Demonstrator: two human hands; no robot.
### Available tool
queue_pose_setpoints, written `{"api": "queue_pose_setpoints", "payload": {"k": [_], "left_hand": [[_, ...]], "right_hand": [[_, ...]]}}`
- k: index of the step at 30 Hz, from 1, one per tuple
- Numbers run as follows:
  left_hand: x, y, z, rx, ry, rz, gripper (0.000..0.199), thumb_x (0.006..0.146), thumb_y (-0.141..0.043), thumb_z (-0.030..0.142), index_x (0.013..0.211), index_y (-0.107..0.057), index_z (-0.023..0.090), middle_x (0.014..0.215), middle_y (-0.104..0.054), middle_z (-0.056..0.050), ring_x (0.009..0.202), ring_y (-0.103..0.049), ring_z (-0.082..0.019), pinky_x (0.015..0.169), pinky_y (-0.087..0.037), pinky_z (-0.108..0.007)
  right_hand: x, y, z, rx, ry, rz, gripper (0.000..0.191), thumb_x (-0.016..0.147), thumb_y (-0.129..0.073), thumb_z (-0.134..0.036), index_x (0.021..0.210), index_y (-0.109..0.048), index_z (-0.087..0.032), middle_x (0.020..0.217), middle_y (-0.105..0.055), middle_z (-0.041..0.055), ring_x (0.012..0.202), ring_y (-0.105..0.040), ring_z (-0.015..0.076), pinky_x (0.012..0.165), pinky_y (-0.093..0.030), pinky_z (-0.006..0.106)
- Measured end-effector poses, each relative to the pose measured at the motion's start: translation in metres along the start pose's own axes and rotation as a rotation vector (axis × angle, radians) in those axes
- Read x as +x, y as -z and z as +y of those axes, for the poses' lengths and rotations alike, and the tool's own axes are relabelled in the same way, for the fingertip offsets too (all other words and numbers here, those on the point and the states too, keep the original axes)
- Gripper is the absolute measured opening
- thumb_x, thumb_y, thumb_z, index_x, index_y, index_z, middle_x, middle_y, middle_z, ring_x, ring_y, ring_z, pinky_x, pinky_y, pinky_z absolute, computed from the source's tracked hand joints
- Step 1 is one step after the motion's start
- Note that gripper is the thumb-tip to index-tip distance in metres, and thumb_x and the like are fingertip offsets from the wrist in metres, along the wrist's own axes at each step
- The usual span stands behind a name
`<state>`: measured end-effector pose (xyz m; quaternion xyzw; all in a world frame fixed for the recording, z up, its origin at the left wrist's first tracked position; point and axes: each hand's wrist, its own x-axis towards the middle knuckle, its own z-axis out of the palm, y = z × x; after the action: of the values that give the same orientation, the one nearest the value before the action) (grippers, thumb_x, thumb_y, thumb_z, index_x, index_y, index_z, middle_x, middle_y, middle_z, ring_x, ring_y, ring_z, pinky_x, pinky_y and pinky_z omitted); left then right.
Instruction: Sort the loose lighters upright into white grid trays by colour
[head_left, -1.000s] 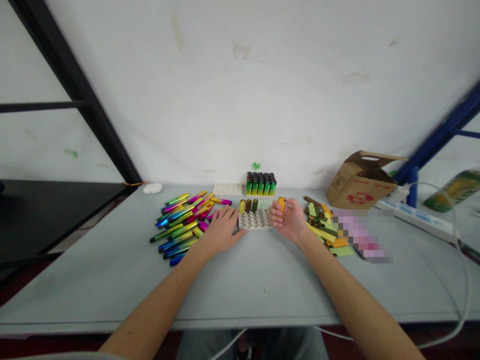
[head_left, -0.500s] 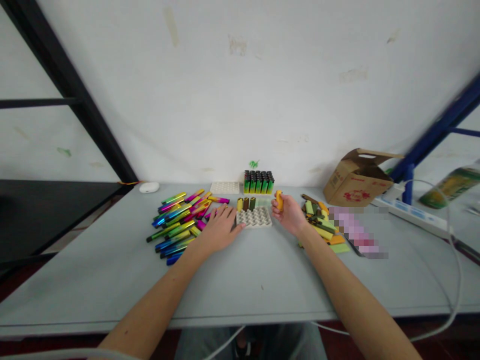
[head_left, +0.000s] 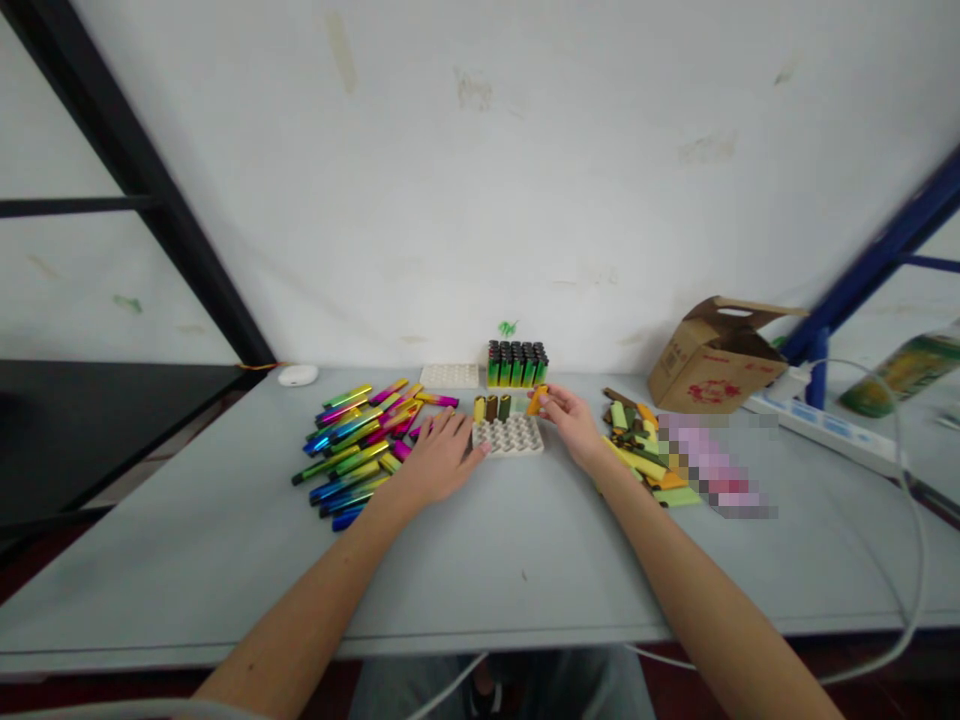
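Worktop's (head_left: pixel 525 560) back edge: carton (head_left: pixel 679 372) print illegible. Your right hand (head_left: pixel 571 424) pinches an orange piece (head_left: pixel 536 401); your left hand (head_left: pixel 435 468) lies open at the tray (head_left: pixel 514 437).

Orange piece (head_left: pixel 535 402) partly hidden by right fingers (head_left: pixel 553 407), green bottle (head_left: pixel 900 376) edge-cropped.

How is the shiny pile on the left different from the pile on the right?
The shiny pile gleams in blues, pinks and yellows; the right pile looks duller, in yellows, oranges, greens and brown. The shiny pile lies by the left hand, the right pile by the right hand. Both are jumbled heaps on the grey table.
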<state>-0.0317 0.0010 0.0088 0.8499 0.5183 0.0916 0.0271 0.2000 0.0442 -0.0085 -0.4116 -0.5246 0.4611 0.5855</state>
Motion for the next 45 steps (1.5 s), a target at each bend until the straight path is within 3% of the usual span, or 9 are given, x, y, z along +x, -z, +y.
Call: {"api": "queue_pose_setpoints", "payload": {"k": [9,18,26,32,45], "left_hand": [[0.0,0.001,0.0,-0.015,-0.008,0.008,0.053,0.096,-0.031,0.047,0.135,-0.044,0.014,0.141,-0.046,-0.016,0.139,-0.031,-0.031,0.113,-0.022,-0.051],[0.0,-0.001,0.0,0.017,-0.021,0.01,0.055,0.096,-0.03,0.049,0.133,-0.046,0.01,0.14,-0.047,-0.018,0.138,-0.032,-0.032,0.113,-0.023,-0.049],[0.0,-0.002,-0.002,0.003,-0.031,0.007,0.055,0.092,-0.038,0.048,0.136,-0.043,0.015,0.142,-0.045,-0.017,0.139,-0.03,-0.031,0.113,-0.023,-0.049],[-0.001,-0.001,-0.002,0.018,-0.022,-0.005,0.058,0.092,-0.04,0.047,0.137,-0.041,0.012,0.144,-0.044,-0.019,0.14,-0.03,-0.033,0.113,-0.022,-0.049],[0.0,-0.005,-0.004,0.059,-0.045,0.009,0.059,0.093,-0.038,0.048,0.139,-0.039,0.011,0.143,-0.044,-0.018,0.139,-0.031,-0.034,0.113,-0.024,-0.049]], "right_hand": [[0.008,-0.005,0.02,-0.128,0.08,-0.019,0.028,0.073,-0.067,-0.041,0.092,-0.068,-0.021,0.097,-0.072,0.0045,0.089,-0.063,0.0211,0.091,-0.048,0.039],[0.006,-0.004,0.018,-0.247,0.157,-0.022,0.03,0.077,-0.061,-0.042,0.097,-0.07,-0.022,0.104,-0.072,0.0056,0.096,-0.062,0.0252,0.091,-0.046,0.043],[0.008,-0.003,0.016,-0.246,0.156,-0.081,0.022,0.08,-0.056,-0.036,0.094,-0.065,-0.021,0.095,-0.068,0.0034,0.092,-0.059,0.0205,0.092,-0.044,0.036],[0.014,-0.001,0.022,-0.21,0.094,-0.037,0.01,0.08,-0.054,-0.03,0.085,-0.059,-0.023,0.085,-0.062,-0.0005,0.087,-0.055,0.0185,0.093,-0.042,0.034],[0.012,0.0,0.023,-0.365,0.18,-0.065,0.021,0.088,-0.043,-0.032,0.099,-0.058,-0.023,0.1,-0.064,0.0035,0.096,-0.056,0.0203,0.097,-0.039,0.036]]}}
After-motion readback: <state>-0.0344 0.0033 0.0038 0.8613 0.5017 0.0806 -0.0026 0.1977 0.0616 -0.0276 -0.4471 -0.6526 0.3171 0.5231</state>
